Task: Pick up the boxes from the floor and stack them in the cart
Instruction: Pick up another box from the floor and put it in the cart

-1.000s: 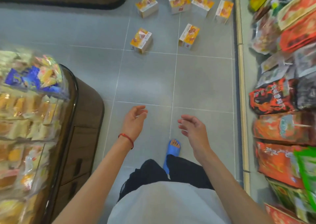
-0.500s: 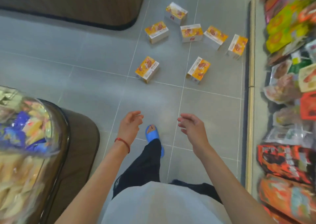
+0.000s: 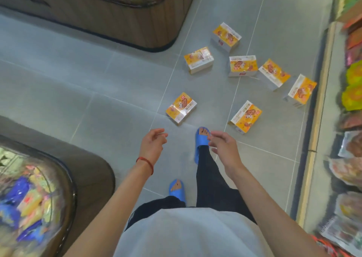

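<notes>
Now the boxes sit far closer than they did a second ago: I have walked up the aisle, and my leading blue slipper point(image 3: 202, 139) is planted almost between the two nearest ones. That suggests the approach is about finished and the next job is to bend and reach. Nothing has been lifted yet, and the cart is not in view.

My left hand point(image 3: 153, 145) hangs just left of the slipper and my right hand point(image 3: 223, 147) just right of it. Both still have their fingers loosely curled and hold nothing.

All seven boxes lie on the grey tiled floor point(image 3: 78, 80). The near-left box point(image 3: 181, 107) is just ahead and left of the slipper. The near-right box point(image 3: 245, 116) is just ahead and right of it. Each lies flat with its orange printed face up. Its long axis slants away from me and to the right, skew to the tile joints, so a short end faces roughly back toward the slipper.

The other five lie farther ahead. One box point(image 3: 198, 59) is ahead and slightly left, with another point(image 3: 226, 36) farthest off. A third point(image 3: 242, 65) lies nearly square to me, long side across. Two more point(image 3: 273, 74) point(image 3: 300, 91) trail right toward the snack shelf point(image 3: 352, 100), and the last of those seems tipped up on an edge.
</notes>
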{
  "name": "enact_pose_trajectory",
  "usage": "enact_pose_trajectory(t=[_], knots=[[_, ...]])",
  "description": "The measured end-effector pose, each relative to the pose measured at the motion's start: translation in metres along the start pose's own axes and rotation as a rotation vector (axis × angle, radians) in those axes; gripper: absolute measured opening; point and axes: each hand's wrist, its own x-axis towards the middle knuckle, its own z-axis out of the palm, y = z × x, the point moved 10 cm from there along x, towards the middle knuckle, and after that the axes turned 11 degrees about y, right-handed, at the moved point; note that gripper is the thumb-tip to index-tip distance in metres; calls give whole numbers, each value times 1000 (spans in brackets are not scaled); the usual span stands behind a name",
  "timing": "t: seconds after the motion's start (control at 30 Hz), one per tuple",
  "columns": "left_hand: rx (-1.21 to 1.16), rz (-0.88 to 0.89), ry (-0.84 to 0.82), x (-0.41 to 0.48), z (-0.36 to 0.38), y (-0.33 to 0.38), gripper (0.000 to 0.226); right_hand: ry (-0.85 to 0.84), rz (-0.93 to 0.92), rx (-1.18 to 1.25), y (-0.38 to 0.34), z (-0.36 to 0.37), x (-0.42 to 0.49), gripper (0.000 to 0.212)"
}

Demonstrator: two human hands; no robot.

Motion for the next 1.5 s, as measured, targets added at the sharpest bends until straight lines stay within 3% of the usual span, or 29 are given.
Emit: enact_pose_trajectory(t=[0.27, 0.5, 0.67, 0.93, 1.07, 1.2, 1.3, 1.5], knots=[[-62, -142, 131, 93, 53, 52, 21, -111, -32, -224, -83, 52, 131, 21], [-152, -346, 166, 167, 91, 32, 16, -191, 42, -422, -97, 102, 217, 22], [-159, -440, 157, 235, 110, -12, 15, -159, 134, -443, -70, 139, 282, 15], [-48, -597, 99, 336, 146, -125, 21, -80, 200, -502, 33, 197, 396, 15], [60, -651, 67, 382, 160, -181, 14, -44, 198, -519, 79, 223, 443, 9], [107, -666, 78, 443, 178, -227, 21, 41, 90, -533, 111, 249, 499, 18], [84, -671, 113, 492, 192, -260, 14, 43, 22, -549, 135, 283, 542, 22], [32, -586, 107, 575, 232, -298, 31, 122, -184, -542, 156, 328, 611, 39]])
